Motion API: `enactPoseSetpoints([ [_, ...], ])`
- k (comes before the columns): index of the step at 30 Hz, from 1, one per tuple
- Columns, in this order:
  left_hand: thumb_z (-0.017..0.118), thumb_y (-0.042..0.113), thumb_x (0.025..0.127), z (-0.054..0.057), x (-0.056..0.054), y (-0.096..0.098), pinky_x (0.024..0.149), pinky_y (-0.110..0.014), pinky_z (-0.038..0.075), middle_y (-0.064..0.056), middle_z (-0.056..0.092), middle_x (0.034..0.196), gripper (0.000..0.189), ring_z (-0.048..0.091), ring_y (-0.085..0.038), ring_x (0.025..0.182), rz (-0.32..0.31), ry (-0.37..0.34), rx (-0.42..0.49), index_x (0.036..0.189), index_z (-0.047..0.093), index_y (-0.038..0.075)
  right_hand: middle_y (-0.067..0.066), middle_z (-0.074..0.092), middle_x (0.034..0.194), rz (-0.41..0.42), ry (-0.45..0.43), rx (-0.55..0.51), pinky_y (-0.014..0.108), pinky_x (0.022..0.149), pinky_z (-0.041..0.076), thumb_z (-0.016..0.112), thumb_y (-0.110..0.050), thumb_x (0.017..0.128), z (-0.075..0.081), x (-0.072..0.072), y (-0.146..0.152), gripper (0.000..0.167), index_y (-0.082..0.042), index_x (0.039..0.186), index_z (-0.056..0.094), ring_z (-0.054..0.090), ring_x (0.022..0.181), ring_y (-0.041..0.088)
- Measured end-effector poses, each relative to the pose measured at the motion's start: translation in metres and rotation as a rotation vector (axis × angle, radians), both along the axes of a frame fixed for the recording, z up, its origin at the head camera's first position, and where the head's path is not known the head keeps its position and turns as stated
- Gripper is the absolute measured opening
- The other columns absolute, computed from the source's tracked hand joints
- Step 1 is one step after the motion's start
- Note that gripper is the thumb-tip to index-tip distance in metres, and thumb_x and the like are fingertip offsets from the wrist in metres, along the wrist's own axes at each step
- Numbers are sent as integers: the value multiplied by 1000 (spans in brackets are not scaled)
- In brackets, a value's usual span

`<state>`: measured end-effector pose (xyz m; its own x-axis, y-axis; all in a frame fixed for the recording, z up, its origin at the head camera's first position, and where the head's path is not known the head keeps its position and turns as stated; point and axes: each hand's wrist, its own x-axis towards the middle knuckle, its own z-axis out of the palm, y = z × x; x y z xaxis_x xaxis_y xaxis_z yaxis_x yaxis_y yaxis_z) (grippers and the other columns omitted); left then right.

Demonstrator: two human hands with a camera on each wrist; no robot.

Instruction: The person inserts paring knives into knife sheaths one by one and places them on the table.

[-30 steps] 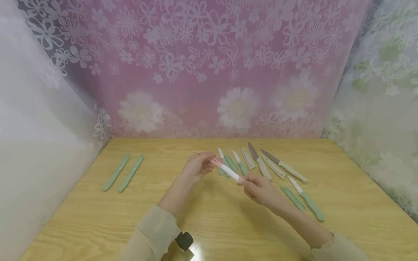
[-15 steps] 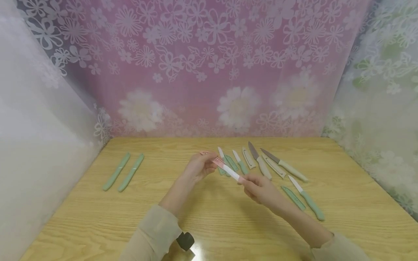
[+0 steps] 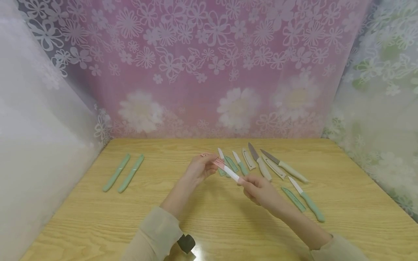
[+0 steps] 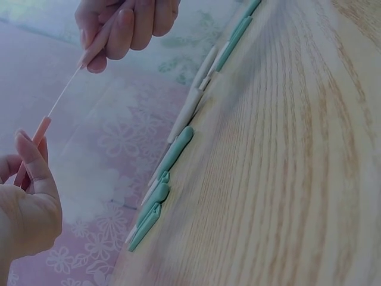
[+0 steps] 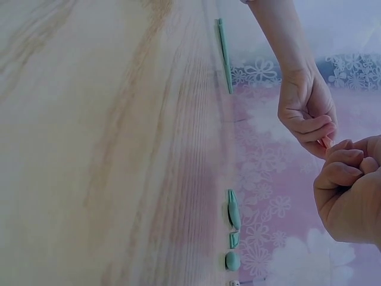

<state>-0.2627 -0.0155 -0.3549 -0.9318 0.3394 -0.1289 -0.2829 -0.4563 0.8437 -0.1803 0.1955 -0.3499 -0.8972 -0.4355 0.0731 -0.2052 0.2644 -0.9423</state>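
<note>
Above the middle of the table, my left hand [image 3: 197,169] pinches a pink sheath [image 3: 218,163] between thumb and fingers. My right hand [image 3: 262,191] grips a small pink-handled knife [image 3: 231,173], its white blade pointing toward the left hand. The blade's tip end is inside the sheath's mouth, while the part near the handle shows bare. From the left wrist view, the pink handle [image 4: 107,37] lies within curled right fingers and the blade appears edge-on as a thin line. In the right wrist view the fingers mostly hide the knife.
Green and cream knives with bare blades, such as a cream one [image 3: 292,171], lie at the right beside loose sheaths [image 3: 293,199]. Two sheathed green knives [image 3: 116,172] lie parallel at the left. A floral curtain [image 3: 209,72] hangs behind the wooden table [image 3: 209,224].
My left hand has shifted slightly right with the sheath, and a little less of the white blade shows. The right hand has stayed nearly still. The knives on the table have not moved.
</note>
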Motion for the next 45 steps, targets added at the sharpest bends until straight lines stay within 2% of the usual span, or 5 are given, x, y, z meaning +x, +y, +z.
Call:
enactPoseSetpoints([
  [15,53,3,92,-2,0,2,45,-12,47,-2,60,58,19,56,-6,45,-20,23,-17,76,64,6,0,39,58,-19,0,2,15,36,21,47,-22,98,0,-1,1,32,8,101,54,27,42,4],
  [23,54,3,91,-4,1,2,46,-12,48,-4,62,62,12,56,-6,45,-21,21,-17,83,63,2,-1,40,58,-9,24,14,15,36,21,45,-21,99,-3,-1,3,32,9,102,55,27,42,3],
  [34,52,3,92,-6,2,4,44,-11,46,-4,63,63,19,56,-6,45,-44,39,-31,78,63,5,-1,41,58,-7,19,17,15,36,22,46,-21,99,-3,-1,4,31,9,103,55,28,42,3],
  [41,55,4,91,-6,3,6,44,-12,46,-5,63,62,10,56,-6,44,-39,27,-29,90,59,-4,0,42,59,-42,-8,28,15,36,22,47,-24,98,-3,0,2,35,9,104,56,28,42,4],
  [45,55,4,91,-6,3,8,44,-12,47,-4,62,61,9,55,-6,44,-33,24,-31,87,60,-2,0,42,58,-51,-5,26,15,36,22,47,-24,98,-4,0,1,34,9,105,56,27,41,4],
])
